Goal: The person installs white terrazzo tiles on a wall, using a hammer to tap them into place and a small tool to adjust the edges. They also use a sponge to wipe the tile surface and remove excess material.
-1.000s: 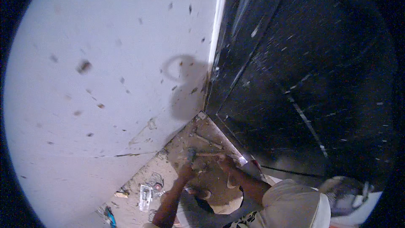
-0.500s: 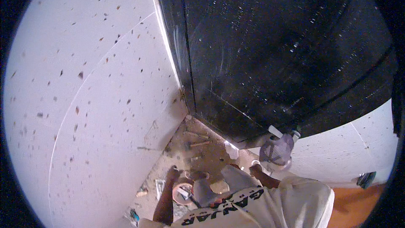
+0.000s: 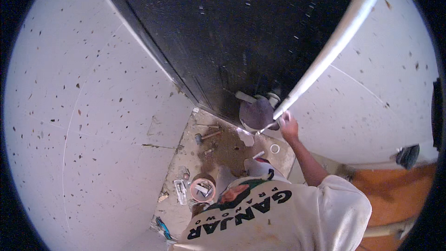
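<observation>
1. Right hand (image 3: 289,128): raised to the right of centre, fingers closed round the lower end of a long white plastic pipe (image 3: 334,46), which runs up and away to the far right.
2. Left hand: not in view, hidden below the person's white printed shirt (image 3: 278,214); its state cannot be told.
3. Handling note: the pipe is long and held only at its low end, so the free end will likely swing; a firm hold close to the end and slow turning would suit.
4. Grey rounded fitting (image 3: 256,114): just left of the pipe's lower end, against the tall black panel (image 3: 223,37). Whether pipe and fitting touch cannot be told.
5. Floor, dusty concrete (image 3: 223,151): hammer with a wooden handle (image 3: 207,135) far left; small white ring (image 3: 275,148) just below the right hand; round orange tub (image 3: 203,189) near left, holding white pieces.
6. Obstructions: speckled white walls (image 3: 93,111) close in on left and right; the floor litter crowds the footing.
</observation>
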The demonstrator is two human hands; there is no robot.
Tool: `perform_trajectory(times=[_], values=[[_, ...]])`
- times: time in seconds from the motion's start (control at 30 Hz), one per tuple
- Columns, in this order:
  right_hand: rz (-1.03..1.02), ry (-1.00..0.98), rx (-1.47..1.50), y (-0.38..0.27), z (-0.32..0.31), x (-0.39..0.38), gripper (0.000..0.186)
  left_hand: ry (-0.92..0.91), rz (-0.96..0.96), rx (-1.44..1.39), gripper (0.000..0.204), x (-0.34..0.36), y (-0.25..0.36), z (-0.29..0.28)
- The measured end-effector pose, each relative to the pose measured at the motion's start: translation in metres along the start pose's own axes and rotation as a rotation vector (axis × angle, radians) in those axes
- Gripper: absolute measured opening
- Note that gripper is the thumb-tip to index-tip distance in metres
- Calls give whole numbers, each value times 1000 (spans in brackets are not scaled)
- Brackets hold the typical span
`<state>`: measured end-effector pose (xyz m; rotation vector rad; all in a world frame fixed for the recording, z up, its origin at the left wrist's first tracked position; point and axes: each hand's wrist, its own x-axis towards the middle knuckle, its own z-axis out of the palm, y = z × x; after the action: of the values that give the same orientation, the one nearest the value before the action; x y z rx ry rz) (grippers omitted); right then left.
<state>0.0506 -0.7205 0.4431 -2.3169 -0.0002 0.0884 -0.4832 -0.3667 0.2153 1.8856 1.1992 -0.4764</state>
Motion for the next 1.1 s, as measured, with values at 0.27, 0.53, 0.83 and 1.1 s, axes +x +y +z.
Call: perform_trajectory(times=[0.27,0.53,0.83,1.1], values=[[-161,100,197,-84,-35,29,57,86,-26,-304,39,27,0,-60],[-135,59,54,-100,-40,-15,55,82,27,-768,34,64,40,-100],[-118,-31,138,-114,-19,-92,47,-171,37,-574,33,63,77,-59],[-212,-137,173,-131,0,-152,40,-287,753,134,39,6,166,-64]])
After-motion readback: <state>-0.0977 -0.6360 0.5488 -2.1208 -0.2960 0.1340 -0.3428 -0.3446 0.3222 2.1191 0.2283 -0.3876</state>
